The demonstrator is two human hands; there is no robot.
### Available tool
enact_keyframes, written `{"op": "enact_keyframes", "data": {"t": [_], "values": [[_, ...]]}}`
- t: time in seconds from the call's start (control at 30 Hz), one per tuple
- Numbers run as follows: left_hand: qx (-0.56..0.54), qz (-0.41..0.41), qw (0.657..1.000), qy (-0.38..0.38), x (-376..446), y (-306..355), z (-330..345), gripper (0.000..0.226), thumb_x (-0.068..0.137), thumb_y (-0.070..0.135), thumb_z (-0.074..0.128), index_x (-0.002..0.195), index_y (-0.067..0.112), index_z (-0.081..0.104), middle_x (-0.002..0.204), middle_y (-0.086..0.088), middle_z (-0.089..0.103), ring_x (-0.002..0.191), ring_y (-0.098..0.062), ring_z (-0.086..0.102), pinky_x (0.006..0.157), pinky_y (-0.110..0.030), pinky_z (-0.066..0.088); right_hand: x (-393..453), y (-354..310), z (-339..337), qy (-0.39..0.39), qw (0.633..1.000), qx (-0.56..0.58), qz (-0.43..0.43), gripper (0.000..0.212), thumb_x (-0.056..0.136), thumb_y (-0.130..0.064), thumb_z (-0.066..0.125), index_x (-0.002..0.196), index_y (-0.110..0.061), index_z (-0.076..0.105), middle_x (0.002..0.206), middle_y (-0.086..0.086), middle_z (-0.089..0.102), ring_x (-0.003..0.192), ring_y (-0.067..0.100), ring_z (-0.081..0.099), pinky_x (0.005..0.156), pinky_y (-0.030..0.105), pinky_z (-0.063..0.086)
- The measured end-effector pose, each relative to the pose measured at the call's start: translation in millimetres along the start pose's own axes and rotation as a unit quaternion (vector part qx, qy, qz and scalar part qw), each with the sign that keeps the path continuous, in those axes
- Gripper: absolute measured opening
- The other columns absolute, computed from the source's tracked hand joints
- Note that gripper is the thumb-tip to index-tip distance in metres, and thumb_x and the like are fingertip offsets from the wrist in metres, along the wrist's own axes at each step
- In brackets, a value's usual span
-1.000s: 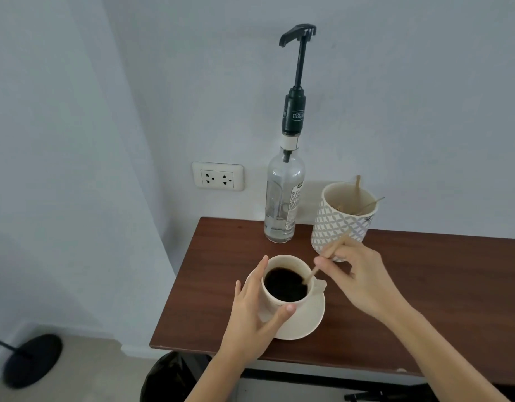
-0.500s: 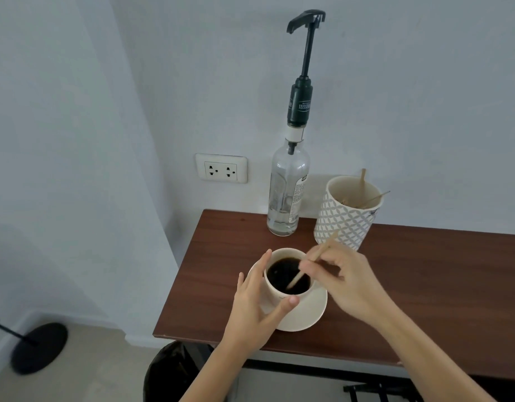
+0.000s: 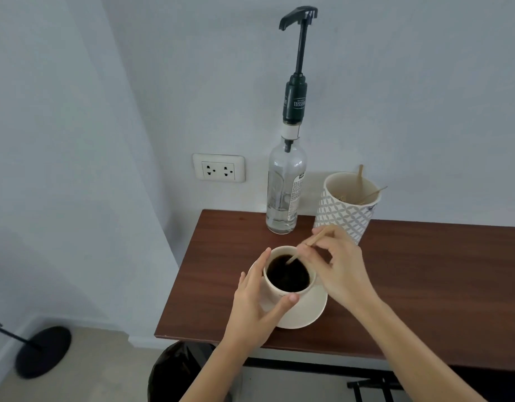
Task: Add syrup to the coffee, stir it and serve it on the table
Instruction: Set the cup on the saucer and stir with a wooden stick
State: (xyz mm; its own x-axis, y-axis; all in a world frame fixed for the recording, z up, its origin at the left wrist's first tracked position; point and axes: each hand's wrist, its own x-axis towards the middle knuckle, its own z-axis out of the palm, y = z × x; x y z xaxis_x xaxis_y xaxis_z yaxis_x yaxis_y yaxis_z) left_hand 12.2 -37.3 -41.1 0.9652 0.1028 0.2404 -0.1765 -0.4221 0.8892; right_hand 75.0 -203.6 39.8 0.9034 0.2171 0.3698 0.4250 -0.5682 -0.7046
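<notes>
A cream coffee cup full of black coffee stands on a cream saucer near the front left of the brown table. My left hand wraps the cup's left side, thumb on its front wall. My right hand pinches a wooden stir stick whose lower tip dips into the coffee at the far side of the cup. The clear syrup bottle with a tall black pump stands at the table's back edge by the wall, nearly empty.
A patterned white cup holding several wooden sticks stands right of the bottle, just behind my right hand. A wall socket is to the left. A black bin bag sits below the table's front edge, a black stand base on the floor.
The stick's tip has swept around inside the cup, from the right side to the far side. My left hand has kept its hold on the cup.
</notes>
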Motion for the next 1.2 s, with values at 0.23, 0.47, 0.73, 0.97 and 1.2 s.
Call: {"op": "enact_keyframes", "data": {"t": [0.23,0.47,0.73,0.97,1.2], "values": [[-0.001,0.002,1.0,0.001,0.9,-0.6,0.2,0.078,0.08,0.073,0.065,0.145,0.062,0.023,0.147,0.026,0.048,0.142,-0.008,0.045,0.118,-0.053,0.035,-11.2,-2.4,-11.0,-0.072,0.996,0.018,0.043,0.008,0.085,-0.025,0.072,0.084,-0.019,0.078,0.099,-0.016,0.059,0.101,-0.013,0.052,0.073,0.002,0.037],[0.0,-0.004,1.0,-0.004,0.4,-0.2,0.3,0.077,0.077,0.076,0.064,0.141,0.068,0.022,0.147,0.031,0.045,0.143,-0.008,0.041,0.119,-0.052,0.033,-2.0,13.3,-22.3,0.012,0.998,-0.065,0.021,0.008,0.083,-0.026,0.074,0.075,-0.025,0.076,0.093,-0.009,0.062,0.096,0.018,0.057,0.086,0.029,0.046],[0.004,0.002,1.0,0.0,0.4,0.0,-0.9,0.078,0.078,0.075,0.064,0.144,0.062,0.024,0.147,0.025,0.049,0.141,-0.01,0.045,0.116,-0.05,0.039,0.8,0.4,-1.7,0.001,1.0,-0.011,-0.017,0.006,0.084,-0.018,0.074,0.081,-0.014,0.078,0.088,-0.018,0.058,0.095,-0.002,0.058,0.086,0.014,0.043],[0.002,-0.004,1.0,0.003,1.0,-1.5,-0.2,0.079,0.079,0.074,0.065,0.145,0.061,0.024,0.148,0.022,0.05,0.141,-0.013,0.046,0.116,-0.05,0.039,-13.4,-4.7,-13.4,-0.081,0.996,0.021,0.037,0.011,0.085,-0.026,0.072,0.074,-0.027,0.074,0.094,-0.013,0.065,0.096,-0.002,0.057,0.071,0.004,0.039],[0.002,-0.003,1.0,-0.003,0.4,-1.0,0.6,0.081,0.078,0.074,0.065,0.146,0.059,0.024,0.148,0.021,0.05,0.141,-0.013,0.045,0.115,-0.05,0.04,0.8,7.1,-16.0,0.009,0.999,-0.034,0.014,0.009,0.084,-0.022,0.073,0.078,-0.018,0.078,0.085,-0.019,0.061,0.09,0.006,0.06,0.082,0.016,0.042]]}}
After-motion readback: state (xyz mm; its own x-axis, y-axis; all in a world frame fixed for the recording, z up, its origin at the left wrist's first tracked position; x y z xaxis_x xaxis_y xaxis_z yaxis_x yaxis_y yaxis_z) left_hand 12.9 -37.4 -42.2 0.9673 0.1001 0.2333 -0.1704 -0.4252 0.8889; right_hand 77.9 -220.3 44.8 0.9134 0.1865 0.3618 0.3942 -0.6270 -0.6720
